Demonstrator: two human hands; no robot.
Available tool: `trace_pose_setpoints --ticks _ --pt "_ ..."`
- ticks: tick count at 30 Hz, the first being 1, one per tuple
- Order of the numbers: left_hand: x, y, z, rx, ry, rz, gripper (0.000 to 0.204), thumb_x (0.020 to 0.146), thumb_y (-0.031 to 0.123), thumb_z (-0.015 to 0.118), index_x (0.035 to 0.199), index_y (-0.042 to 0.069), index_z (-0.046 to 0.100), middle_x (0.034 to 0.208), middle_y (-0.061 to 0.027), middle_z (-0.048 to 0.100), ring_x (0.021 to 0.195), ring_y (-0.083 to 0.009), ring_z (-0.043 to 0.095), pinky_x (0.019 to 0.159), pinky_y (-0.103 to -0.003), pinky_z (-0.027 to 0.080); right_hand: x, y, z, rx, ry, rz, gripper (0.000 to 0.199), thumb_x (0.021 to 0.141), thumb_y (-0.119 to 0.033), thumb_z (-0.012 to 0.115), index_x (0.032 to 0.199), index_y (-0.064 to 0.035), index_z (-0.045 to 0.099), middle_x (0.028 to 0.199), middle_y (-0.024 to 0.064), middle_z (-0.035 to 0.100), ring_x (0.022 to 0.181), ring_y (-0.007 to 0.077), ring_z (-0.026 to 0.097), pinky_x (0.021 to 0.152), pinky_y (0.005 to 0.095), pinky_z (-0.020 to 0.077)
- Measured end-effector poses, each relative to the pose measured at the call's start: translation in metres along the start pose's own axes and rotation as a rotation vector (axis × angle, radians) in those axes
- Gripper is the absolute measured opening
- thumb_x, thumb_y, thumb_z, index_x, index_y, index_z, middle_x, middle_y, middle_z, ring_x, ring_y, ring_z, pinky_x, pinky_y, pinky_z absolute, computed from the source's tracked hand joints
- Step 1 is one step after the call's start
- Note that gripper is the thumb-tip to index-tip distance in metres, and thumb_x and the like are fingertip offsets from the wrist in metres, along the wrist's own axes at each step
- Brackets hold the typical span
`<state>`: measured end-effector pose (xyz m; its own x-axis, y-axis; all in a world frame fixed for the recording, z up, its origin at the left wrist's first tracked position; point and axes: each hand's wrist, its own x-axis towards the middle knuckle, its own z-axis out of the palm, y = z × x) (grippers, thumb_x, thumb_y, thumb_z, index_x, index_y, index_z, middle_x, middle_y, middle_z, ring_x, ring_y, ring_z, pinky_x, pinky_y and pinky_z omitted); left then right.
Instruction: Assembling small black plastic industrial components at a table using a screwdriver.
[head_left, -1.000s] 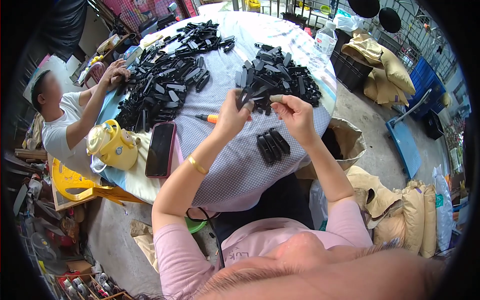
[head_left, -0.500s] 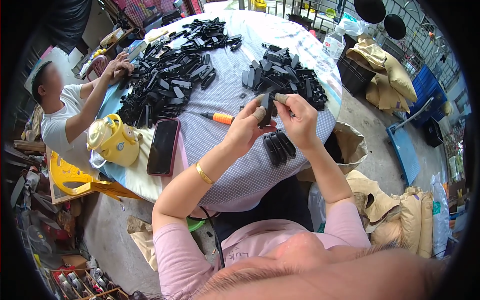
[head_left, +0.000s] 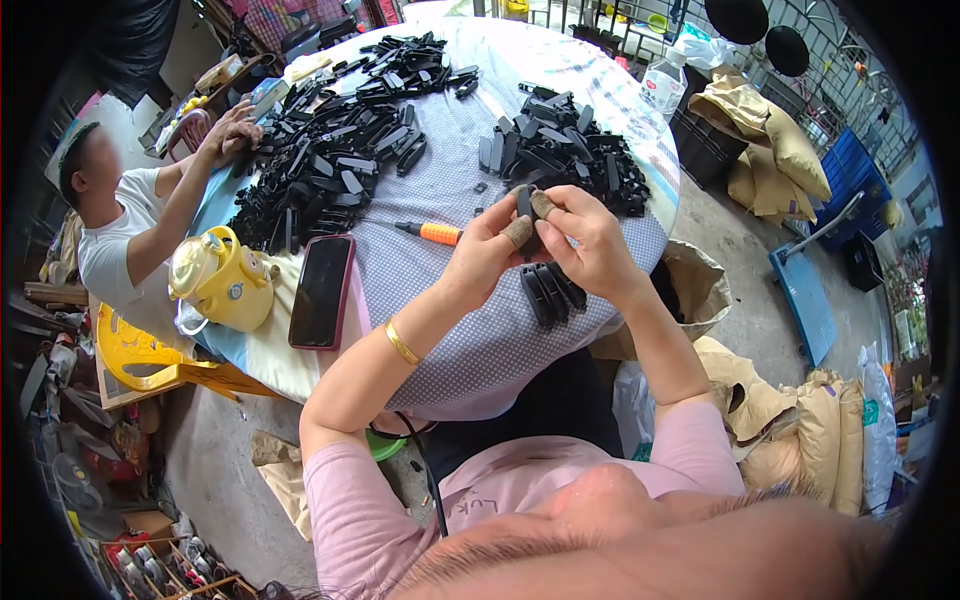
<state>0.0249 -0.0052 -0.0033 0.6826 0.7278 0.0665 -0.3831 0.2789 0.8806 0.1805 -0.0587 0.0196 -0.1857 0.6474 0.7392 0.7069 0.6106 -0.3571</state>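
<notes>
Between my two hands is a small black plastic part (head_left: 525,203), held above the near side of the round table. My left hand (head_left: 484,248) grips it from the left, with tan wraps on the thumb and a finger. My right hand (head_left: 588,238) pinches it from the other side, a wrapped fingertip at its top. Just below, several black curved parts (head_left: 548,292) lie in a row on the cloth. An orange-handled tool (head_left: 436,233) with a black tip rests left of my hands. Beyond them is a heap of black parts (head_left: 560,140).
A larger black heap (head_left: 340,165) spreads across the table's left, where another person's hands (head_left: 238,132) are at work. A phone (head_left: 323,290) and a yellow jug (head_left: 225,280) stand near the left edge. A paper sack (head_left: 708,290) sits by the table's right edge.
The black part has turned between my fingers and now shows a narrower side. My right hand has drawn in closer to my left. The row of parts stays on the cloth.
</notes>
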Motion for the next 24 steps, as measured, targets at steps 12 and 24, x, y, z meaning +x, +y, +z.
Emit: trace_pose_setpoints --ticks 12,24 --pt "0.024 -0.011 -0.010 0.536 0.080 0.127 0.043 0.090 0.021 0.053 0.129 0.003 0.043 0.106 -0.0095 0.055 0.095 -0.0201 0.057 0.083 -0.034 0.048 -0.025 -0.005 -0.023 -0.199 0.090 0.286 0.024 0.071 -0.003 0.067 0.095 -0.0002 0.064 0.070 0.0117 0.058 0.062 0.0226 0.059 0.056 0.0295 0.0471" --pt "0.081 -0.012 -0.026 1.743 0.241 0.275 0.024 0.074 0.018 0.067 0.092 0.004 0.059 0.087 -0.0165 0.059 0.084 -0.0349 0.056 0.076 -0.040 0.045 -0.045 0.030 -0.015 -0.078 -0.190 0.363 0.015 0.076 -0.012 0.065 0.088 -0.0028 0.066 0.075 0.0132 0.062 0.065 0.0274 0.060 0.059 0.0340 0.0471"
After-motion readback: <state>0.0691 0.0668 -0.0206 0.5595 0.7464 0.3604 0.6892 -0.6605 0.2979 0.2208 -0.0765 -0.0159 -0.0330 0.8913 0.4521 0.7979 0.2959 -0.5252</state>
